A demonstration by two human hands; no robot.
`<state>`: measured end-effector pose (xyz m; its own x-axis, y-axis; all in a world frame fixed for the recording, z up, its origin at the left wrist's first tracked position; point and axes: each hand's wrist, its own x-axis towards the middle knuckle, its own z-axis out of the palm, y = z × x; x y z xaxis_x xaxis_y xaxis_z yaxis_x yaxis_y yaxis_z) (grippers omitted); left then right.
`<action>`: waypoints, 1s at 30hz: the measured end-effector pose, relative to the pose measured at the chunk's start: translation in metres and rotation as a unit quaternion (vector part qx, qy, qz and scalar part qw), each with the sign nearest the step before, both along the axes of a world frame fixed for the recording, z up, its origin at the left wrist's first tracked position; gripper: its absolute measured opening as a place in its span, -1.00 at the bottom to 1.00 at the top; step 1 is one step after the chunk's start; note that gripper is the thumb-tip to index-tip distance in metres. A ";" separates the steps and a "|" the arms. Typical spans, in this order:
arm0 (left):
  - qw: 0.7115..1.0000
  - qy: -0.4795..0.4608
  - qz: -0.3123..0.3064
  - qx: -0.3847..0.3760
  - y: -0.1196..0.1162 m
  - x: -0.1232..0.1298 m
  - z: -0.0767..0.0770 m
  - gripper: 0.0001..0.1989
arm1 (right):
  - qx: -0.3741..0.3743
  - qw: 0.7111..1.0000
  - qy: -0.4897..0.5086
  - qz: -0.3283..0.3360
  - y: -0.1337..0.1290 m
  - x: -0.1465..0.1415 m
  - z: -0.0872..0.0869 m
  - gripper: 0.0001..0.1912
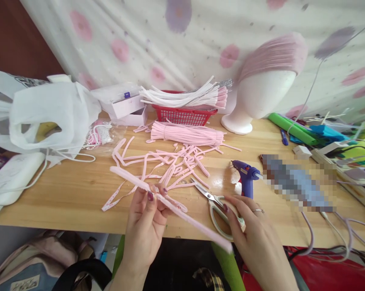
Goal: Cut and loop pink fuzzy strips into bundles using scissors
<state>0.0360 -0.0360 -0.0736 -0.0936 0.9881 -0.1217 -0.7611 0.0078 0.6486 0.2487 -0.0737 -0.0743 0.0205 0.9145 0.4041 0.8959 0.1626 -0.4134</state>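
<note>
My left hand [147, 218] pinches a long pink fuzzy stem [188, 214] near its middle, close to the table's front edge. One end of the stem points up and left, the other down and right. My right hand [250, 226] is at the cream-handled scissors [214, 202], its fingers over the handle loops; the fingertips are partly hidden. The scissors lie on the table with blades slightly apart, pointing up and left. Bent pink stem pieces [167, 169] and a pink measuring tape [112, 200] lie behind my left hand.
A blue glue gun [245, 173] stands right of the scissors. Behind are a pink stem bundle [185, 134], a red basket [182, 116] of stems and a white foam head [261, 95]. Plastic bags [55, 109] sit left; cables and a power strip [346, 178] lie right.
</note>
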 end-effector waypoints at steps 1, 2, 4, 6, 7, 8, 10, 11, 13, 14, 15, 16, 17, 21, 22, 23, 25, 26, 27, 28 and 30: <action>1.000 -0.007 -0.018 0.007 0.000 -0.001 -0.001 -0.82 | -0.026 0.999 -0.025 0.003 -0.001 0.008 -0.006 -0.73; 0.999 -0.017 -0.039 0.015 0.001 -0.001 -0.002 -0.85 | -0.046 0.998 -0.050 0.009 -0.001 0.013 -0.012 -0.72; 0.996 -0.034 -0.077 0.039 0.001 0.000 -0.002 -0.91 | -0.061 0.994 -0.091 0.020 -0.003 0.017 -0.022 -0.71; 0.994 -0.035 -0.087 0.051 0.000 0.003 0.000 -0.93 | -0.046 0.992 -0.119 0.019 -0.003 0.014 -0.029 -0.68; 0.994 -0.030 -0.086 0.055 0.000 0.004 0.001 -0.92 | -0.041 0.991 -0.124 0.018 -0.002 0.013 -0.030 -0.68; 0.994 -0.023 -0.084 0.059 -0.001 0.005 0.002 -0.91 | -0.042 0.991 -0.124 0.018 0.000 0.011 -0.030 -0.69; 0.994 -0.004 -0.079 0.069 -0.002 0.005 0.002 -0.88 | -0.059 0.993 -0.103 0.024 0.002 0.012 -0.023 -0.73; 0.994 0.006 -0.079 0.076 -0.003 0.005 0.002 -0.86 | -0.075 0.993 -0.081 0.033 0.001 0.014 -0.017 -0.75; 0.993 0.029 -0.078 0.086 -0.002 0.002 0.000 -0.81 | -0.121 0.991 -0.011 0.052 -0.004 0.020 0.000 -0.77; 0.992 0.043 -0.080 0.087 -0.002 0.000 -0.001 -0.79 | -0.156 0.985 0.036 0.064 -0.008 0.023 0.009 -0.78; 0.991 0.056 -0.084 0.085 -0.002 -0.001 -0.002 -0.77 | -0.194 0.975 0.091 0.063 -0.013 0.026 0.018 -0.77; 0.990 0.068 -0.089 0.083 -0.001 -0.003 -0.003 -0.77 | -0.220 0.962 0.154 0.057 -0.017 0.028 0.027 -0.74; 0.989 0.078 -0.093 0.082 -0.001 -0.004 -0.004 -0.76 | -0.247 0.940 0.226 0.060 -0.021 0.029 0.033 -0.71; 0.986 0.095 -0.098 0.092 -0.004 -0.003 -0.005 -0.79 | -0.238 0.860 0.446 0.071 -0.027 0.015 0.045 -0.66; 0.985 0.101 -0.097 0.097 -0.006 -0.002 -0.005 -0.81 | -0.224 0.850 0.469 0.079 -0.026 0.009 0.045 -0.64; 0.984 0.111 -0.095 0.102 -0.007 -0.002 -0.005 -0.83 | -0.216 0.847 0.478 0.091 -0.025 0.003 0.045 -0.61; 0.979 0.141 -0.093 0.118 -0.008 -0.003 -0.005 -0.87 | -0.217 0.856 0.456 0.114 -0.023 -0.007 0.045 -0.62; 0.975 0.156 -0.093 0.130 -0.007 -0.004 -0.006 -0.90 | -0.227 0.867 0.429 0.116 -0.023 -0.011 0.045 -0.63; 0.969 0.172 -0.096 0.151 -0.005 -0.005 -0.007 -0.93 | -0.239 0.878 0.399 0.112 -0.024 -0.014 0.045 -0.63; 0.961 0.189 -0.095 0.179 -0.002 -0.006 -0.008 -0.96 | -0.256 0.887 0.370 0.105 -0.024 -0.016 0.045 -0.62; 0.942 0.222 -0.080 0.239 0.004 -0.009 -0.012 -0.96 | -0.285 0.899 0.317 0.101 -0.026 -0.017 0.042 -0.59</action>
